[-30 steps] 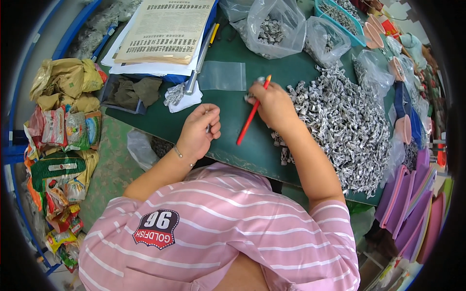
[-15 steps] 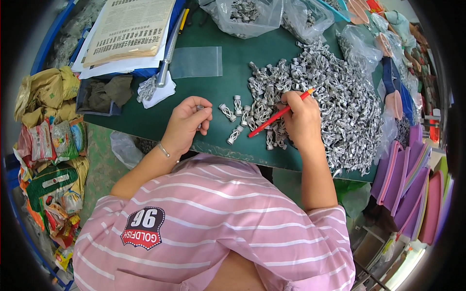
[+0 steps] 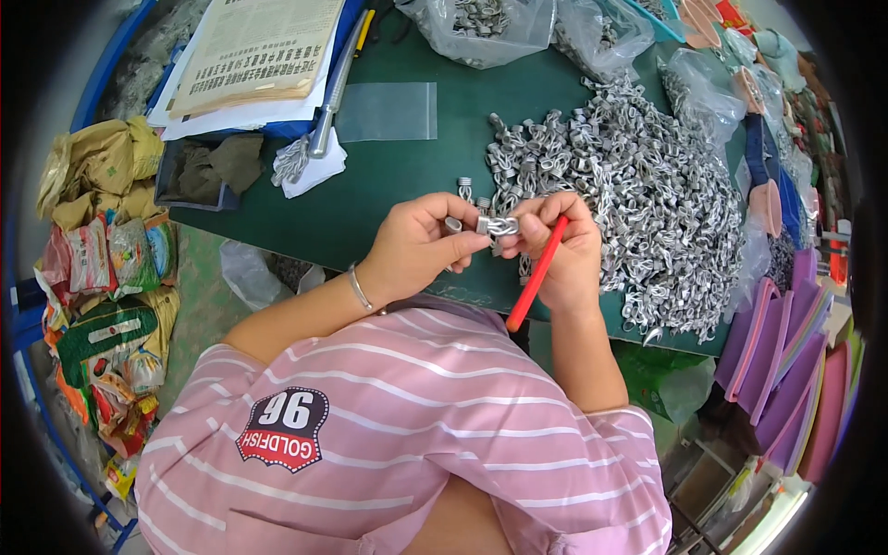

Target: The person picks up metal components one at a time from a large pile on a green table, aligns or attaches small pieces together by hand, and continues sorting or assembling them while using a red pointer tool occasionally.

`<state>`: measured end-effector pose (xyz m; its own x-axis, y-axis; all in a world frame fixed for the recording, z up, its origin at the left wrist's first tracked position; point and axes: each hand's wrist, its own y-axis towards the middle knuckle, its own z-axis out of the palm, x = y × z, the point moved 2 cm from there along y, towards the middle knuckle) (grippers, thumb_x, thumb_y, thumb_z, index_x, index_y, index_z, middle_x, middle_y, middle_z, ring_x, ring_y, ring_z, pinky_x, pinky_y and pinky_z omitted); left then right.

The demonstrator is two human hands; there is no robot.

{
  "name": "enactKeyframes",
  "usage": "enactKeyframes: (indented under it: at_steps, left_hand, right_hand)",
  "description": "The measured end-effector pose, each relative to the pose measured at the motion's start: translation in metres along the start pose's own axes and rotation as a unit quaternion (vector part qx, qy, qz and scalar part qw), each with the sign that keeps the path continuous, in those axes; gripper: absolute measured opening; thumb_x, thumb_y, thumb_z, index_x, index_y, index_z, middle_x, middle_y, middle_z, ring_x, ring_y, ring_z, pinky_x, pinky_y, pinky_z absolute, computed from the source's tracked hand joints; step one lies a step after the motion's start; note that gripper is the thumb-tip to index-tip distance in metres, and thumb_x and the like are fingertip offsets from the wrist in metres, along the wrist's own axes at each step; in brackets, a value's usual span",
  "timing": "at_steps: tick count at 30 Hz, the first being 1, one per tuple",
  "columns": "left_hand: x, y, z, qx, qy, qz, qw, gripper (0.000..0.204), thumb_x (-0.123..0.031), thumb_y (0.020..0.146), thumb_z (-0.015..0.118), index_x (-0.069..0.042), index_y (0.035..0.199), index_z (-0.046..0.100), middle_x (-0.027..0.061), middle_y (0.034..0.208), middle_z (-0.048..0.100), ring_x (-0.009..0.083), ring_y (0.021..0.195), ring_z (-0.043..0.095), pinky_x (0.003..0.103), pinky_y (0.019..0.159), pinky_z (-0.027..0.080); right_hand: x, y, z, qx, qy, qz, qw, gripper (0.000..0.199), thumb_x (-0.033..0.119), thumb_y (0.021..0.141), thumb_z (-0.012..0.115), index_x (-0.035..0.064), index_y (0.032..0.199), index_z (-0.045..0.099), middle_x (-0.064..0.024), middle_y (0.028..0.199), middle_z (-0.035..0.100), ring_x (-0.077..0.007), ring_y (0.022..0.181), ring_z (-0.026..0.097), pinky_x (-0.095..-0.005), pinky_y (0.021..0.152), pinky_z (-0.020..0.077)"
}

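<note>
Between my two hands is a small silver metal fitting [image 3: 498, 226] with a cap-like end and a loop. My left hand [image 3: 416, 245] pinches its capped end between thumb and fingers, and a second grey metal part [image 3: 453, 224] shows among those fingers. My right hand [image 3: 566, 259] grips the looped end and also keeps a red pen [image 3: 538, 275] slanting down toward me. Right beside my hands spreads a large pile of the same looped fittings [image 3: 638, 203]. One loose fitting [image 3: 465, 189] stands just beyond my left fingers; others nearby are partly hidden.
On the green tabletop [image 3: 305, 217] lie a flat clear bag [image 3: 393, 111], a metal-shafted tool [image 3: 333, 106] and a blue-edged bin of dark cloth [image 3: 199, 176]. Papers [image 3: 259, 60] are stacked far left. Plastic bags of fittings [image 3: 481, 32] stand at the back.
My left hand has moved right and my right hand slightly left, so they now meet at one fitting. The red pen has swung to point toward me. The view has shifted slightly.
</note>
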<state>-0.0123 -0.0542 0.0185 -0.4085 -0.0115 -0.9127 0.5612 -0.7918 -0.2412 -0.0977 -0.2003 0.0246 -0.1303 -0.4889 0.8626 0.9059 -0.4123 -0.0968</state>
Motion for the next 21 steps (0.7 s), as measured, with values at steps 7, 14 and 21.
enactKeyframes:
  at_steps: [7,14,21]
  left_hand:
    - [-0.007,-0.002,0.001,0.037,0.109,0.162,0.98,0.017,0.004,0.077,0.063,0.003,0.094,0.058,0.0072,0.087,0.053,0.0072,0.063,0.053,0.017,0.05,0.042]
    - [-0.003,-0.003,-0.002,0.021,0.093,0.161,0.982,0.02,0.005,0.076,0.063,0.002,0.095,0.058,0.0056,0.086,0.053,0.006,0.063,0.052,0.016,0.047,0.039]
    - [-0.004,-0.004,-0.006,0.012,0.235,0.224,0.946,0.011,0.0,0.076,0.064,-0.001,0.087,0.061,0.005,0.082,0.055,0.0089,0.064,0.052,0.019,0.052,0.039]
  right_hand:
    - [-0.018,-0.011,-0.006,0.031,-0.038,-0.109,0.993,0.023,-0.011,0.077,0.058,0.0051,0.077,0.042,-0.0166,0.093,0.059,-0.0201,0.084,0.061,-0.0282,0.072,0.0514]
    - [-0.011,-0.013,-0.002,0.054,-0.067,-0.137,0.987,0.023,-0.011,0.076,0.059,0.0045,0.076,0.042,-0.0166,0.093,0.059,-0.02,0.084,0.06,-0.0282,0.074,0.0495]
    - [-0.005,-0.016,0.005,0.071,-0.215,-0.183,0.957,0.025,-0.008,0.075,0.063,0.0053,0.072,0.042,-0.0128,0.088,0.06,-0.0145,0.076,0.055,-0.0246,0.065,0.0453]
